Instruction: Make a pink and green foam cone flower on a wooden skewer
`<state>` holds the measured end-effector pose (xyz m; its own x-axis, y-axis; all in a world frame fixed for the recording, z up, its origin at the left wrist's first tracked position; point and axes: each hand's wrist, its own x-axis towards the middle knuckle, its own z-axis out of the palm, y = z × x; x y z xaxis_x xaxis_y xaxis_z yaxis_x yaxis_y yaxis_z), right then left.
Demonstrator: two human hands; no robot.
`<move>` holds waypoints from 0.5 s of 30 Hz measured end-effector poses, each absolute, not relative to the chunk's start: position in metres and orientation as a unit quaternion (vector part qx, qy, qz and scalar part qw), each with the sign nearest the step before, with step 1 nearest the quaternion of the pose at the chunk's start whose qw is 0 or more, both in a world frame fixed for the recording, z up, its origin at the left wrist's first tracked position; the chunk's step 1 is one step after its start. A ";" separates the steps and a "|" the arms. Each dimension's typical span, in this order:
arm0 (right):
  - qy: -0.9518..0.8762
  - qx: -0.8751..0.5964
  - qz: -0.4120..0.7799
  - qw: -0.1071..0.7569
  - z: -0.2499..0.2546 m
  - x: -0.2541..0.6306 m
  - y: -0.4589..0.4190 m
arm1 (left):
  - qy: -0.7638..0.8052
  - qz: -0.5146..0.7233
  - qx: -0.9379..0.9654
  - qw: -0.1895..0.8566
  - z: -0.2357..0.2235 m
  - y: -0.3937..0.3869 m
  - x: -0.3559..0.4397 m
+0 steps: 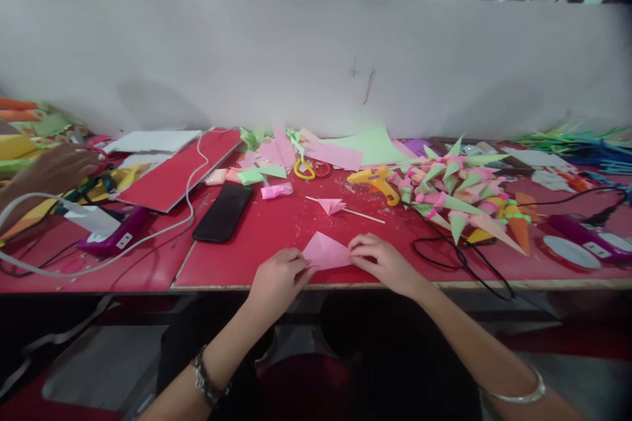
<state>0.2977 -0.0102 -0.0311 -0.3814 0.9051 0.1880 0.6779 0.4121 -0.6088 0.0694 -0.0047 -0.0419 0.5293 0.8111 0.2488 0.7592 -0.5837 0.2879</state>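
Note:
A pink sheet of paper (326,252), with faint creases, is held near the table's front edge. My left hand (282,276) pinches its left corner between thumb and fingers. On the opposite side, my right hand (380,262) is closed on the right corner. Just beyond the sheet lies a thin wooden stick (365,216) with a folded pink paper piece (330,206) on it. A yellow glue gun (375,181) rests farther back to the right, and yellow-handled scissors (305,170) lie behind the stick.
A black phone (223,213) lies left of my hands. Folded paper cones (457,191) are heaped at the right beside a black cable (439,263). Purple power strips (116,233) sit at both sides. Another person's hand (54,168) reaches in at far left. A pale partition (296,66) stands behind.

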 end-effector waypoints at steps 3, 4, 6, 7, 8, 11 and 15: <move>-0.781 -0.514 0.231 0.269 -0.034 0.293 -0.003 | 0.472 0.203 0.854 0.081 -0.046 -0.003 0.069; -0.776 -0.521 0.231 0.270 -0.034 0.291 -0.002 | 0.480 0.209 0.848 0.083 -0.047 -0.003 0.069; -0.769 -0.538 0.226 0.261 -0.035 0.289 0.001 | 0.497 0.212 0.837 0.086 -0.047 -0.002 0.070; -0.766 -0.548 0.220 0.254 -0.035 0.288 0.002 | 0.506 0.210 0.832 0.087 -0.046 -0.002 0.070; -0.764 -0.556 0.215 0.246 -0.036 0.287 0.003 | 0.516 0.205 0.827 0.089 -0.045 -0.001 0.071; -0.763 -0.570 0.201 0.228 -0.037 0.286 0.005 | 0.542 0.177 0.816 0.090 -0.043 0.001 0.073; -0.772 -0.574 0.179 0.204 -0.040 0.285 0.008 | 0.556 0.145 0.816 0.069 -0.041 0.005 0.075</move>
